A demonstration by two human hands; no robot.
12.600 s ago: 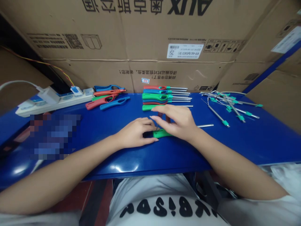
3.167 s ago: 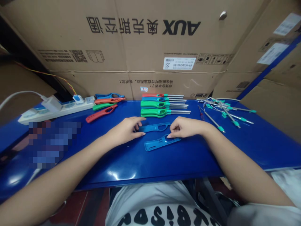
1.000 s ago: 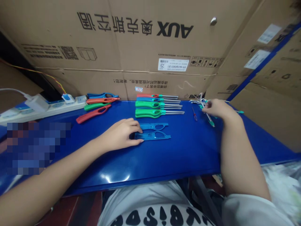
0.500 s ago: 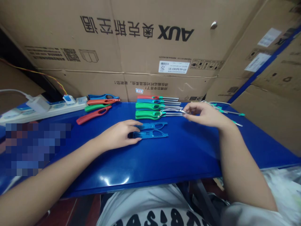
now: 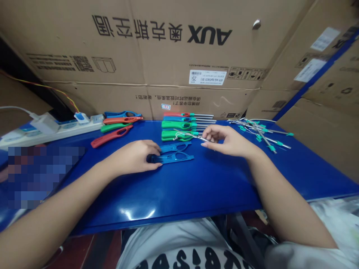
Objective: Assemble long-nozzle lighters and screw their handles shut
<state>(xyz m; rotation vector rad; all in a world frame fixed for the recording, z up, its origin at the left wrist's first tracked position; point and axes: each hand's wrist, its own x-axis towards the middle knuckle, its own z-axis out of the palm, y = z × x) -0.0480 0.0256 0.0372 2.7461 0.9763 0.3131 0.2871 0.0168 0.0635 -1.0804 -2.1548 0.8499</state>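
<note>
A person seated at the near edge of a blue surface works with both bare hands over lighter parts. The left hand, fingers curled and pressed together, grips the left end of the near blue shell half, which lies flat around the middle of the surface. The far blue shell half lies just behind it, almost touching. The right hand hovers just right of the two halves and pinches a thin metal tube between thumb and forefinger. The tube's wired end pointing left above the far half.

Toward the back edge, a stack of finished lighters in green, blue and red lies in a row, nozzles pointing right. A loose pile of coloured handle shells sits to its left. More tubes with teal ends are scattered near the back right corner. A white power strip lies at the back left, with cardboard boxes stacked behind.
</note>
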